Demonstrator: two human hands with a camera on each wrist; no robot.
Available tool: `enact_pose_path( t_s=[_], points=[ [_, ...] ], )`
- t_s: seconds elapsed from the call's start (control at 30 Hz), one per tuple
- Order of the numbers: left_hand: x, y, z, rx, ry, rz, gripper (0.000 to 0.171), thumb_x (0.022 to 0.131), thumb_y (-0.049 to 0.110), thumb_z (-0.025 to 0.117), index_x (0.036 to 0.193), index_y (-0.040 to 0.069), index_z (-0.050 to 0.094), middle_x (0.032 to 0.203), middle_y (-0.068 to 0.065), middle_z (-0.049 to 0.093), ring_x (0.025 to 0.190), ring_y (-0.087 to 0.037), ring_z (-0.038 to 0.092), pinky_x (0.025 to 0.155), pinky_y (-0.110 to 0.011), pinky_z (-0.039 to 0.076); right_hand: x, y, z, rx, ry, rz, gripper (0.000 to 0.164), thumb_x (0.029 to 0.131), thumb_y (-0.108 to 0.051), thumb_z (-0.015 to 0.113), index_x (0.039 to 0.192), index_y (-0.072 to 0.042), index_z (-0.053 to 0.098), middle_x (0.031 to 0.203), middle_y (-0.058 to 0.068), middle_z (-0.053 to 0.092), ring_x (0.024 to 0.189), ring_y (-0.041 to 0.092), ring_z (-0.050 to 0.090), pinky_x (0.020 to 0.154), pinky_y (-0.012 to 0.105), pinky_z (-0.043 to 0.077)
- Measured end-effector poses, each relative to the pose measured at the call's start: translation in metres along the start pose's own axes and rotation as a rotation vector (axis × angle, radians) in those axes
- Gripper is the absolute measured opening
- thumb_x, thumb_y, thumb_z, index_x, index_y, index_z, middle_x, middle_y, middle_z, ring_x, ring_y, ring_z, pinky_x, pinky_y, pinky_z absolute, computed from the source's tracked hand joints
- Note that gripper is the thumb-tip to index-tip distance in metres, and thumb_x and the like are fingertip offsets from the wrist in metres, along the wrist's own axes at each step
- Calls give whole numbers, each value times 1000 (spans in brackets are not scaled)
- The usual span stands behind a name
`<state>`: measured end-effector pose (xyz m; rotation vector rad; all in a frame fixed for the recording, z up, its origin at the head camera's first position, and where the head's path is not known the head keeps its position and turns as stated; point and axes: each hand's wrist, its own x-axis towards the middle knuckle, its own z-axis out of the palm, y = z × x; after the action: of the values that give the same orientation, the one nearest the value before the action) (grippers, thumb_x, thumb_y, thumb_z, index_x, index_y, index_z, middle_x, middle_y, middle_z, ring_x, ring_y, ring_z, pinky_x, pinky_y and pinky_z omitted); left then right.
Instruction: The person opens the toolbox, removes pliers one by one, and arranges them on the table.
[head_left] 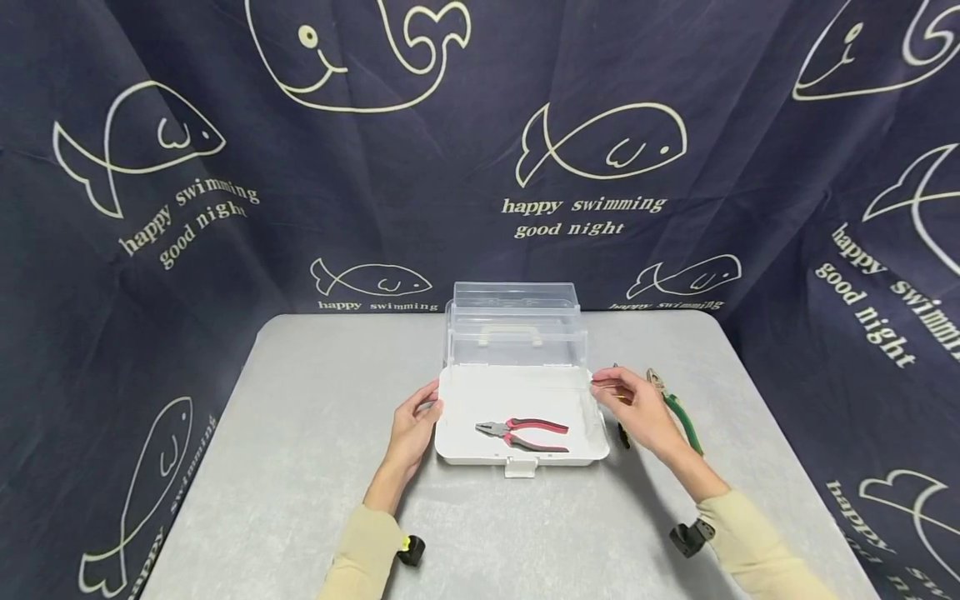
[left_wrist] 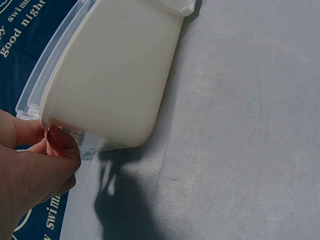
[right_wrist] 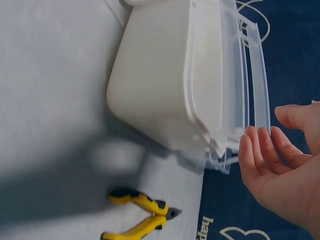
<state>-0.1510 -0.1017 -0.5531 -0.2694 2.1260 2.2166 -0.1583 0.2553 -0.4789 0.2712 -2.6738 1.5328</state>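
A white toolbox (head_left: 517, 390) stands mid-table, its clear lid (head_left: 517, 321) raised at the back. Red-and-black combination pliers (head_left: 522, 435) lie inside it, jaws to the left. My left hand (head_left: 414, 423) is at the box's left side; in the left wrist view its thumb and fingers pinch the rim of the white wall (left_wrist: 110, 75). By the back right corner is my right hand (head_left: 636, 408). The right wrist view has this hand (right_wrist: 282, 165) with fingers extended and thumb apart, nothing held, fingertips close to the rim; whether they touch cannot be told.
Right of the box lie green-handled pliers (head_left: 681, 418), partly behind my right hand, and yellow-and-black pliers (right_wrist: 145, 212). The grey table (head_left: 330, 400) meets a dark blue patterned cloth (head_left: 465, 208) at the back and sides.
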Motion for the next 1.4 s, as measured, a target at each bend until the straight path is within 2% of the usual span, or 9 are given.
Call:
enact_pose_path(
  t_s=[0.23,0.57,0.77,0.93,1.07,1.27,1.4],
  points=[
    [-1,-1,-1,-3,0,7,44,105,7,57,148,-1,52,138,-20,52,122,-27,56,90,-19,49,-1,-4,23,83,-72,-43,22,97,-4,69,116,7,67,109,19,72,99,22,68,87,19,53],
    [-2,-1,-1,-20,-1,7,44,104,6,59,147,0,53,136,-20,52,118,-25,56,89,-18,48,-2,-6,58,51,-194,-62,19,98,-9,70,112,4,70,106,12,73,99,29,70,91,36,57],
    [0,-2,-1,-21,4,6,44,104,6,58,146,0,53,136,-20,52,120,-27,56,89,-17,48,0,-2,78,43,-257,-73,22,97,-8,70,113,8,68,106,16,73,98,30,70,91,42,57],
    [0,-3,0,-24,4,4,43,103,5,58,146,0,54,136,-21,53,121,-27,56,90,-18,48,3,6,93,8,-296,-107,24,96,-5,71,115,8,67,111,22,71,105,39,68,93,51,55],
    [0,-3,0,-27,0,7,43,103,4,58,146,0,55,135,-20,53,119,-25,56,90,-19,48,4,10,102,-14,-304,-137,25,94,-3,72,116,8,67,113,23,70,110,42,66,93,51,55],
    [0,-2,0,-25,0,16,42,103,5,58,145,-1,55,134,-20,53,118,-24,57,90,-19,49,9,13,111,-38,-296,-244,26,89,2,73,113,8,67,108,22,70,103,38,68,88,43,57],
    [0,-1,0,-27,2,16,43,103,5,58,145,-1,54,134,-20,53,118,-24,57,90,-18,49,15,11,114,-98,-351,-252,29,85,1,78,111,8,67,103,19,71,98,34,68,86,42,56]
  ],
)
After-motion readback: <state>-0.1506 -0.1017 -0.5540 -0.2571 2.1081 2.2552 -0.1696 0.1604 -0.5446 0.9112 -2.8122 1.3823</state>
